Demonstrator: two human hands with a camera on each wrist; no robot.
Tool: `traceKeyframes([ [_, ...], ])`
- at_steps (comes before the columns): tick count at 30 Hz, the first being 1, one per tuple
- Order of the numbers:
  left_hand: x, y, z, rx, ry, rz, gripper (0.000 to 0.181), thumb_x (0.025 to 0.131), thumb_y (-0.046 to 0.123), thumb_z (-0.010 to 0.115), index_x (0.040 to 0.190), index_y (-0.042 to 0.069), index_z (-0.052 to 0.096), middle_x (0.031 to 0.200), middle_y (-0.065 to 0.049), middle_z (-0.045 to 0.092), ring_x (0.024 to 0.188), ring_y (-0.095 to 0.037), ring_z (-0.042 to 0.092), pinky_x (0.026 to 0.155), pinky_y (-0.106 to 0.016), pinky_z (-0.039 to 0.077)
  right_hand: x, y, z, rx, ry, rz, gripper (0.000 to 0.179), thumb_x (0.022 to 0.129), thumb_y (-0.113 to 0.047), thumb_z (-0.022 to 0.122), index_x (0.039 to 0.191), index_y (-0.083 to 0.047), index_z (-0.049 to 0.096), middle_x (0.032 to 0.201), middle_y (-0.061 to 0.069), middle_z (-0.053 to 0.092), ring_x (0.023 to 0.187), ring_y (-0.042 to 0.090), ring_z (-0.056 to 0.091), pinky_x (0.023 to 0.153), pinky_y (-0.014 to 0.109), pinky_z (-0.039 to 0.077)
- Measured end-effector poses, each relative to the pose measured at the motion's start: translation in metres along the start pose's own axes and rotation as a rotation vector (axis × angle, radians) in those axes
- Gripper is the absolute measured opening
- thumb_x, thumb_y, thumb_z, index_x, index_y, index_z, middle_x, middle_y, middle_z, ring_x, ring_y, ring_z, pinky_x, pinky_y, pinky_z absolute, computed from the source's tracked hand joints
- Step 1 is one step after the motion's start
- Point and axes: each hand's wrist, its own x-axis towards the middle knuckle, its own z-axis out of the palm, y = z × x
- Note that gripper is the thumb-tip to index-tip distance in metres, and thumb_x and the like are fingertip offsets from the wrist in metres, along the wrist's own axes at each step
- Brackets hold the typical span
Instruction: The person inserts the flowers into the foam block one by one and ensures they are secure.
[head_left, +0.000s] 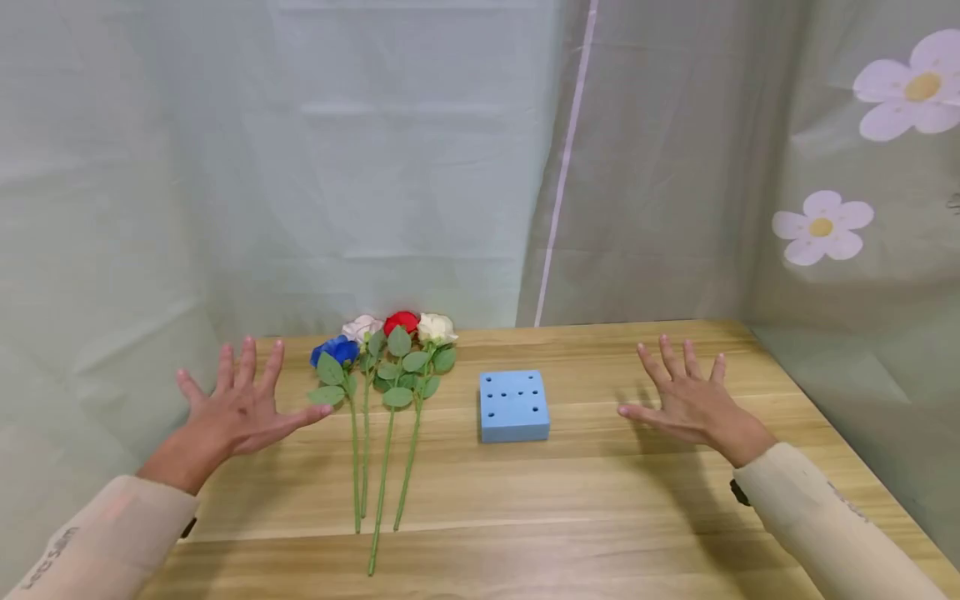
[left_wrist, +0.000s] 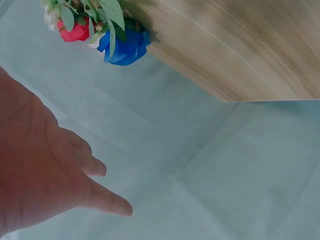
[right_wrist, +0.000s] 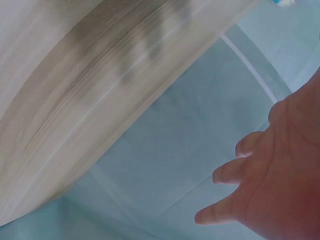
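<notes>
My left hand (head_left: 243, 412) is spread with straight fingers above the left of the table, holding nothing. Just right of it lie several artificial roses with green stems: a blue rose (head_left: 335, 351), a pale pink rose (head_left: 362, 327), a red rose (head_left: 401, 322) and a cream rose (head_left: 437, 328). Their heads point to the back edge. In the left wrist view the blue rose (left_wrist: 126, 47) shows clearly beyond the palm. A light blue block (head_left: 514, 407) with several small holes in its top sits mid-table. To its right my right hand (head_left: 688, 407) hovers, fingers spread, gripping nothing.
The wood-grain table (head_left: 570, 500) reaches back to a hanging pale grey curtain (head_left: 375, 167). Another curtain with printed white flowers (head_left: 822, 227) hangs along the right side. Table surface lies between the block and the right hand.
</notes>
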Motion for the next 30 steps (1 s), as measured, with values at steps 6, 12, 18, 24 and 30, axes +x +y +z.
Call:
traceKeyframes([
  [6,0.001,-0.001,0.003,-0.012,0.007,0.018,0.120,0.085,0.084,0.041,0.157,0.006,-0.013,0.153,-0.039,-0.020,0.137,-0.058,-0.023,0.090,-0.083,-0.025,0.003,0.001,0.004,-0.002,0.030,-0.034,0.101,0.091,-0.073,0.048,0.160,-0.007,0.015,0.161,0.031,0.003,0.143,0.059,0.002,0.101,0.085,-0.006],
  [12,0.006,0.001,0.008,-0.023,0.045,0.050,0.116,0.088,0.081,0.041,0.157,0.003,-0.011,0.154,-0.040,-0.015,0.139,-0.060,-0.014,0.094,-0.087,-0.011,0.009,0.000,0.008,-0.017,0.044,-0.089,0.102,0.091,-0.071,0.051,0.159,-0.004,0.014,0.161,0.030,0.007,0.145,0.055,0.006,0.104,0.083,0.001],
  [18,0.013,0.003,0.019,-0.069,0.104,0.087,0.111,0.092,0.074,0.044,0.157,-0.003,-0.002,0.153,-0.045,0.002,0.140,-0.063,0.001,0.100,-0.085,0.005,0.018,-0.003,0.013,0.028,0.026,-0.133,0.104,0.092,-0.067,0.054,0.158,0.002,0.013,0.161,0.030,0.008,0.147,0.050,0.008,0.110,0.077,0.003],
  [24,0.017,0.008,0.031,-0.115,0.124,0.140,0.106,0.094,0.067,0.050,0.155,-0.008,0.007,0.150,-0.044,0.019,0.132,-0.064,0.025,0.097,-0.080,0.029,0.028,-0.009,0.017,0.128,0.004,-0.182,0.105,0.093,-0.061,0.058,0.153,0.013,0.014,0.160,0.031,0.009,0.148,0.047,0.009,0.119,0.063,0.009],
  [30,0.022,0.015,0.042,-0.212,0.077,0.171,0.102,0.095,0.057,0.059,0.154,-0.010,0.010,0.139,-0.048,0.031,0.120,-0.064,0.043,0.093,-0.073,0.042,0.036,-0.016,0.024,0.214,-0.019,-0.199,0.105,0.093,-0.059,0.062,0.151,0.016,0.017,0.159,0.033,0.014,0.147,0.047,0.014,0.119,0.059,0.016],
])
